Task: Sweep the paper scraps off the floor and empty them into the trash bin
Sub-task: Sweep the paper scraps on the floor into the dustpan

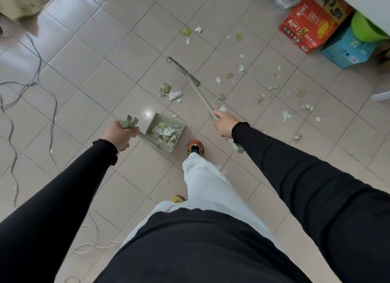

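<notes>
My left hand (120, 134) grips the handle of a grey-green dustpan (158, 144) that rests on the tiled floor and holds several white and green paper scraps. My right hand (224, 123) grips the pale handle of a broom (202, 95). The broom's head (183, 71) sits on the floor farther away, beyond the pan. A small pile of scraps (171, 91) lies between the broom head and the pan. More scraps (287, 114) are scattered over the tiles to the right and far side. No trash bin is in view.
Grey cables (31, 86) loop over the floor at left, and a white cord (92, 238) lies near my left leg. A red carton (312, 25), a blue box (348, 50) and a green object (367, 29) stand at the far right. My shoe (196, 147) is beside the dustpan.
</notes>
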A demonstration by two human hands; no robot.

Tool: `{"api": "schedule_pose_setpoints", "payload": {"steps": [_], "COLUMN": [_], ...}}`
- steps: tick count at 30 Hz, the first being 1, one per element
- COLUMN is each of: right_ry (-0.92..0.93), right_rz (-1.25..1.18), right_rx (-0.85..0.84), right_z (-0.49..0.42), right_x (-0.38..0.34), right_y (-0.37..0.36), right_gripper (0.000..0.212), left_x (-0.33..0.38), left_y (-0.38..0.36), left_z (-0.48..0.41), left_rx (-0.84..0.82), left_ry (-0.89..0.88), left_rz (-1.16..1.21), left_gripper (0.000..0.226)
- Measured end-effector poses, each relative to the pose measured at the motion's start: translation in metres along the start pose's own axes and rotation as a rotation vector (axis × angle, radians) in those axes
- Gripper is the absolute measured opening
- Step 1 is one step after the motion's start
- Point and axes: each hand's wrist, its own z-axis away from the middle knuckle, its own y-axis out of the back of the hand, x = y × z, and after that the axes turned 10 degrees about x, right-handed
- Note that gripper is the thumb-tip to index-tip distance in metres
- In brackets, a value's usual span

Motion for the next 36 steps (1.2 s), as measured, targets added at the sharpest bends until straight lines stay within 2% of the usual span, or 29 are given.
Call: {"api": "schedule_pose_setpoints", "payload": {"steps": [4, 7, 9, 13, 17, 21, 26, 29, 32, 34, 36], "right_ry": [0.018, 0.006, 0.022, 0.007, -0.004, -0.004, 0.039, 0.004, -0.060, -0.111, -0.118], "right_rz": [0.202, 0.248, 0.350, 0.495, 0.421, 0.353, 0.477, 0.502, 0.337, 0.142, 0.064], "right_rx": [-0.065, -0.075, -0.091, -0.259, -0.321, -0.251, -0.129, -0.181, -0.305, -0.305, -0.274], "right_z": [-0.059, -0.080, -0.078, -0.052, -0.008, 0.020, 0.002, 0.003, 0.017, 0.034, 0.054], "right_x": [-0.052, -0.075, -0.077, -0.053, -0.018, 0.003, -0.024, -0.038, -0.034, -0.024, -0.014], "right_y": [0.021, 0.026, 0.026, 0.029, 0.050, 0.046, -0.003, -0.030, -0.034, -0.024, -0.017], "right_gripper": [0.061, 0.052, 0.046, 0.042, 0.044, 0.053, 0.053, 0.052, 0.045, 0.046, 0.051], "left_x": [0.031, 0.043, 0.046, 0.044, 0.042, 0.045, 0.041, 0.037, 0.032, 0.030, 0.028], "left_y": [-0.001, -0.005, -0.005, -0.002, 0.006, 0.012, 0.016, 0.018, 0.020, 0.022, 0.024], "left_z": [-0.019, -0.029, -0.036, -0.051, -0.063, -0.069, -0.071, -0.071, -0.073, -0.073, -0.074], "left_rx": [0.001, 0.005, 0.003, -0.002, -0.012, -0.050, -0.084, -0.091, -0.096, -0.094, -0.093], "left_ry": [0.036, 0.044, 0.037, 0.029, 0.024, -0.018, -0.047, -0.061, -0.079, -0.095, -0.121], "left_rz": [-0.002, -0.024, -0.050, -0.071, -0.067, -0.093, -0.127, -0.141, -0.138, -0.148, -0.168], "left_gripper": [0.019, 0.017, 0.016, 0.012, 0.007, 0.008, 0.010, 0.009, 0.005, 0.004, 0.004]}}
